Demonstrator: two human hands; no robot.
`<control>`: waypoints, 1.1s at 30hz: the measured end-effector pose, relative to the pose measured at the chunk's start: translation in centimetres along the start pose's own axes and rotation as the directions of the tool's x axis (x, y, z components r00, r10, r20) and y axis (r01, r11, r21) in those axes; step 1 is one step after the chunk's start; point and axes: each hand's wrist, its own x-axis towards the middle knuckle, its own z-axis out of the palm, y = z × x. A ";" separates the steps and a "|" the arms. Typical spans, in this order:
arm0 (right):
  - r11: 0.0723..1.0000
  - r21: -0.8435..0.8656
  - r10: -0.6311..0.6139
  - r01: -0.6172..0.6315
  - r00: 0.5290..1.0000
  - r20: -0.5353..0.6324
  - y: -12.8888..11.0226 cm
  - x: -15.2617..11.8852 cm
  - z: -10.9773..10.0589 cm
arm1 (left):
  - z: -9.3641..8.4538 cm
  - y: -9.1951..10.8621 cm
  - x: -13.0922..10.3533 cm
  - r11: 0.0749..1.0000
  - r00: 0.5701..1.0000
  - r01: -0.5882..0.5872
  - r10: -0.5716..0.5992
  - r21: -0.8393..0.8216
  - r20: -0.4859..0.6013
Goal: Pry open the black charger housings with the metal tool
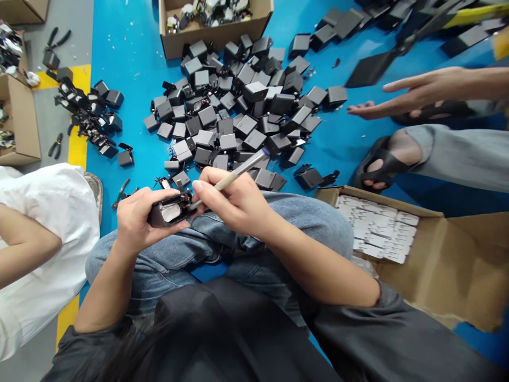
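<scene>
My left hand (135, 220) is closed around a small black plastic case (158, 213), held above my left knee. The case's open side faces right and upward, showing a white part inside. In my right hand (238, 204) is a slim grey pen-like tool (238, 172) with a blue end, gripped like a pen. Its lower tip reaches the open right end of the case; what exactly it touches there is hidden by my fingers. Just beyond my hands, a large heap of similar black cases (226, 126) lies on the blue floor.
A cardboard box of parts (217, 33) stands behind the heap. To my right is an open carton (427, 254) holding white flat pieces (374, 225). A co-worker's hand (433, 93) reaches in at right; another person's arm (27, 244) is close on my left. Pliers (55, 146) lie at left.
</scene>
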 end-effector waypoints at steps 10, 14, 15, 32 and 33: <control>0.990 0.104 -0.071 0.094 0.977 -0.202 -0.9 -0.2 -0.8 | 0.1 0.0 0.4 0.990 0.990 0.136 -0.136 -0.027 -0.034; 0.996 0.080 -0.032 0.047 0.983 -0.183 -1.4 -0.4 -1.3 | 0.1 -0.4 -0.1 0.974 0.975 0.223 -0.224 -0.047 -0.017; 0.998 0.052 -0.031 0.042 0.981 -0.193 -1.6 -0.4 -1.4 | 0.1 -0.5 -0.3 0.969 0.970 0.240 -0.241 -0.053 -0.012; 0.906 -0.354 -0.225 0.231 0.972 0.059 -1.2 -0.6 -1.4 | 0.2 -0.5 -0.1 0.989 0.990 0.142 -0.141 0.028 -0.027; 0.907 -0.349 -0.221 0.234 0.972 0.077 -1.1 -0.6 -1.5 | 0.2 -0.4 0.0 0.990 0.991 0.131 -0.130 0.043 -0.024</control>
